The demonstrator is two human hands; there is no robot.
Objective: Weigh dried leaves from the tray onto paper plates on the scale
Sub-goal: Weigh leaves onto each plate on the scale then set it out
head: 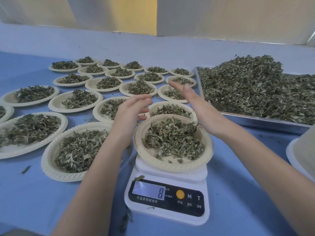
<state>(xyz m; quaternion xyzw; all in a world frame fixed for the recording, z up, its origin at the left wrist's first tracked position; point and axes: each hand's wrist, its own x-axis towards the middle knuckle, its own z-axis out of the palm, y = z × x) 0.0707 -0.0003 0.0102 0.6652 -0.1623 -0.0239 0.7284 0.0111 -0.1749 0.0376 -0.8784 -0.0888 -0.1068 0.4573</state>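
Note:
A white digital scale (167, 200) stands in front of me, its display showing 8. On it sits a cream paper plate (153, 159) holding a heap of dried leaves (172, 138). My left hand (133, 109) hovers over the plate's far left rim, fingers straight and pointing right, holding nothing. My right hand (189, 97) hovers over the far right rim, fingers straight and pointing left, empty too. A metal tray (259, 120) at the right carries a big pile of dried leaves (252, 87).
Several paper plates with leaf portions (80, 99) cover the blue table to the left and behind the scale. A stack of white plates (303, 155) pokes in at the right edge. Loose leaf bits (24, 170) lie on the table (34, 198).

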